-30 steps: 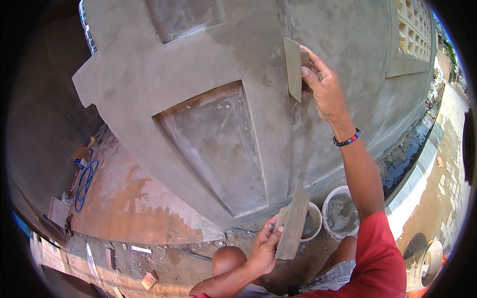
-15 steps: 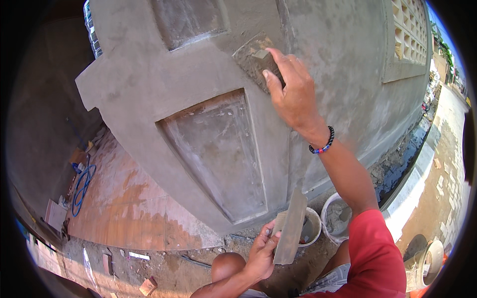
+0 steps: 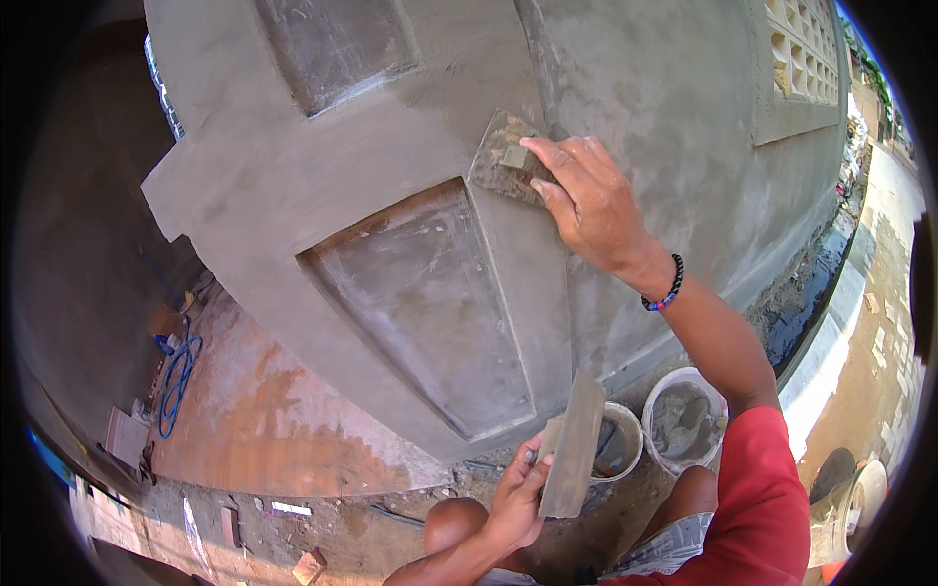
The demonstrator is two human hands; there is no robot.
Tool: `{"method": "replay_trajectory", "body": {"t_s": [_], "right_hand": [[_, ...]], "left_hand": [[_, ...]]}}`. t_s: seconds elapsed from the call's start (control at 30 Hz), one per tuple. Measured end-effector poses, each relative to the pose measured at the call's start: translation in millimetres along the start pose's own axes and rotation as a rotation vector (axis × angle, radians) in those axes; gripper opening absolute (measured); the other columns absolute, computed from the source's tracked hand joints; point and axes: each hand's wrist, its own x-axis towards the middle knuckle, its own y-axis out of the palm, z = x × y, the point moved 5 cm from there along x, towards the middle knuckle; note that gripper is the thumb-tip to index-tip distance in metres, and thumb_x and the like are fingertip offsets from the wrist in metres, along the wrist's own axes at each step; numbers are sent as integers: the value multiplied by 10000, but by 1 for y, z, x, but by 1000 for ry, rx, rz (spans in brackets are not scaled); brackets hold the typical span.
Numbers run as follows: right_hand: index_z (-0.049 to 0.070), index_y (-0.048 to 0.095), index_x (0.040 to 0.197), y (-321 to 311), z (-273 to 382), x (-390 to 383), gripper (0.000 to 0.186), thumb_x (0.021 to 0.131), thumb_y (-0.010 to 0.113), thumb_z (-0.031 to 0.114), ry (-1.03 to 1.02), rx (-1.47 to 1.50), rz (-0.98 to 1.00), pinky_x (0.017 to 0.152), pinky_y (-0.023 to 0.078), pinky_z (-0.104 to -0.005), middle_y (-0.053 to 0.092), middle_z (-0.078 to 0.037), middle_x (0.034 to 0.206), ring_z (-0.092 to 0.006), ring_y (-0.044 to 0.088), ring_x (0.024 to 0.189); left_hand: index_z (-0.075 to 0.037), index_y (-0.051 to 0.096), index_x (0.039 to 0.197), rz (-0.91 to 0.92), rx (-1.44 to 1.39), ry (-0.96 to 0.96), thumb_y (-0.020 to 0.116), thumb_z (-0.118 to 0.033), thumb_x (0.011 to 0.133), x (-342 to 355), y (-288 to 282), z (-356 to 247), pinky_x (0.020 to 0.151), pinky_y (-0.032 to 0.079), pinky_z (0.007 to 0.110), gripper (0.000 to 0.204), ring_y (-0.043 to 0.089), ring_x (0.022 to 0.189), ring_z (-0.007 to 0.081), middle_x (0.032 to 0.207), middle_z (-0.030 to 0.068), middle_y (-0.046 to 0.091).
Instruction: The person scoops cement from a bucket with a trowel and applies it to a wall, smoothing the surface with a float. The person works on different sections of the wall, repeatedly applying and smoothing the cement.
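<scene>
My right hand (image 3: pixel 598 203) grips the block handle of a worn, mortar-smeared plastering float (image 3: pixel 498 176). The float lies against the grey plastered wall (image 3: pixel 645 127), just above the upper right corner of a recessed panel (image 3: pixel 430 313). Low in front of me, my left hand (image 3: pixel 518 500) is closed round the handle of a second flat, long float (image 3: pixel 575 449). That one is held away from the wall, its face tilted up on edge. How the left fingers wrap the handle is partly hidden.
Behind the left float stands a small bucket (image 3: pixel 641 444); beside it is a larger white bucket (image 3: pixel 718 396) holding wet grey mortar. Another bucket (image 3: pixel 874 479) stands at the far right. A blue hose (image 3: pixel 174 386) lies on the tiled floor at left. A brick piece (image 3: pixel 310 565) lies near me.
The right hand's float has turned and slid slightly down relative to the panel corner. My left hand holds its float much as before. The whole view has shifted a little.
</scene>
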Motion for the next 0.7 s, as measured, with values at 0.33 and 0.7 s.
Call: {"method": "replay_trajectory", "body": {"t_s": [0.33,0.7], "right_hand": [[-52,473,1320,-40,-90,92,440,944,551,163,405,839,-314,886,457,-285,635,-103,1055,-153,589,953],[-23,481,1340,-6,-66,-22,492,928,569,230,695,852,35,533,471,-241,656,-125,1044,-96,604,795]], "left_hand": [[-96,371,1379,-65,55,18,487,-156,992,8,-5,1,862,491,307,408,553,1045,122,1212,41,542],[-87,381,1368,-101,51,11,473,-149,996,12,-7,6,875,478,303,388,548,1064,128,1214,44,546]]}}
